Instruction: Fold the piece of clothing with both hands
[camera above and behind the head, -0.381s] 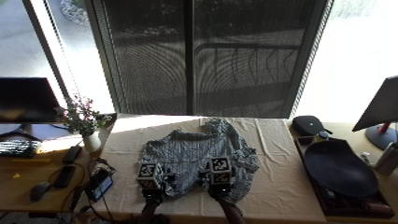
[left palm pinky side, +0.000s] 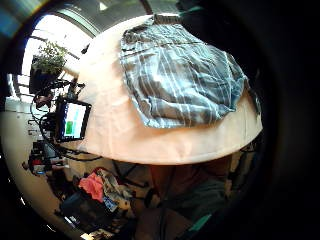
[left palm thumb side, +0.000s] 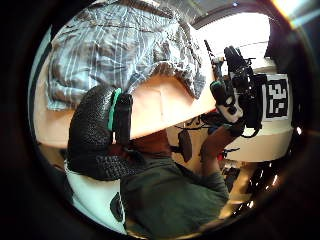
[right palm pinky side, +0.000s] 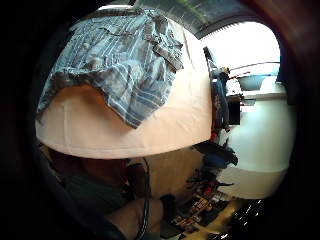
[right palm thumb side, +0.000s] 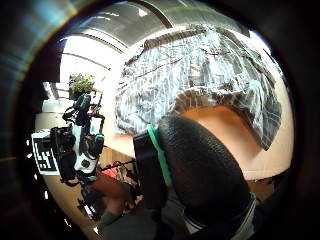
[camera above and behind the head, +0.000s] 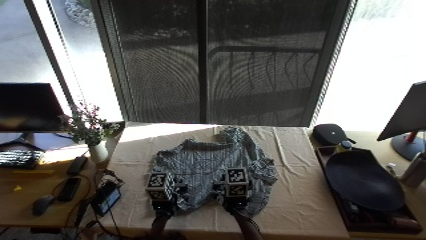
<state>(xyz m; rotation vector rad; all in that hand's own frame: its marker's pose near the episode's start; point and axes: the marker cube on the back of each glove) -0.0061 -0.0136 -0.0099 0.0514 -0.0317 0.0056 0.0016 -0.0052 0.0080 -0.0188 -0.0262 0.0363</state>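
Note:
A grey and white striped shirt (camera above and behind the head: 213, 165) lies rumpled and spread on the cream-covered table (camera above and behind the head: 299, 200). Both gloved hands hover at its near hem, by the table's front edge: my left hand (camera above and behind the head: 162, 202) at the shirt's left corner, my right hand (camera above and behind the head: 234, 200) near the middle. The palm views look down on the shirt (left palm pinky side: 180, 75) (right palm pinky side: 120, 60) lying on the cloth, with none of it between the fingers. The left thumb (left palm thumb side: 100, 130) and the right thumb (right palm thumb side: 200, 170) stand clear of the fabric, holding nothing.
A potted plant (camera above and behind the head: 90, 130) stands at the table's far left corner, and a small lit screen (camera above and behind the head: 106, 200) with cables sits at the left edge. A dark tray (camera above and behind the head: 363, 182) and a black case (camera above and behind the head: 331, 134) lie to the right. Bare tablecloth shows right of the shirt.

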